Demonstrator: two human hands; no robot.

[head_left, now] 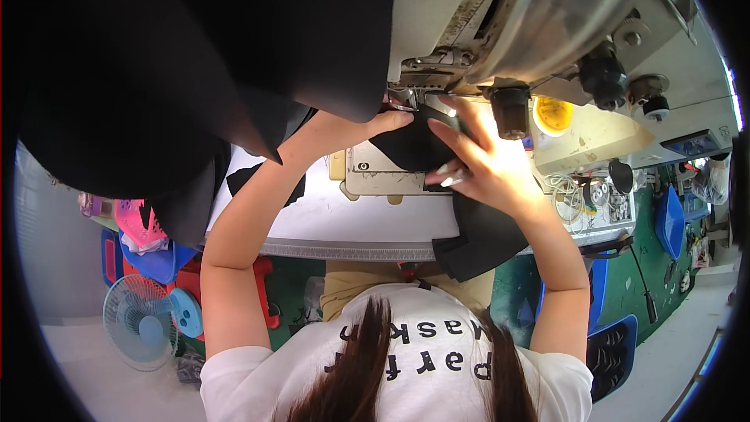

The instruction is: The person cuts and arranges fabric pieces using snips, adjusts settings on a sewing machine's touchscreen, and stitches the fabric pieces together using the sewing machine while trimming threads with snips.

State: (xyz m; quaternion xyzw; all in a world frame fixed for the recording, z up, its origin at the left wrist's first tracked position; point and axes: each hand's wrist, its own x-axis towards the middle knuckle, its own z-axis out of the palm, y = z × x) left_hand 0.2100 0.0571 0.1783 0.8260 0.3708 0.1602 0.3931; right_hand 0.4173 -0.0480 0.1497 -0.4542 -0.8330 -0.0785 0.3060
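A small black cloth piece (414, 139) lies under the needle area (416, 98) of a sewing machine (500, 39). My left hand (359, 126) reaches in from the left and pinches the cloth's edge, its thumb beside the presser foot. Hanging black fabric covers part of that hand. My right hand (496, 164) is at the cloth's right side, thumb and forefinger stretched toward the needle. Its lower fingers curl round a small silver metal tool (451, 181), whose kind I cannot make out. Another black cloth piece (484, 234) hangs over the table's front edge below the right wrist.
Large black fabric (195, 55) hangs at upper left. A black scrap (266, 185) lies by my left forearm on the white tabletop (375, 223). A yellow round dish (553, 115) and spools stand at right. A blue fan (142, 324) is at lower left, a blue crate (613, 352) at lower right.
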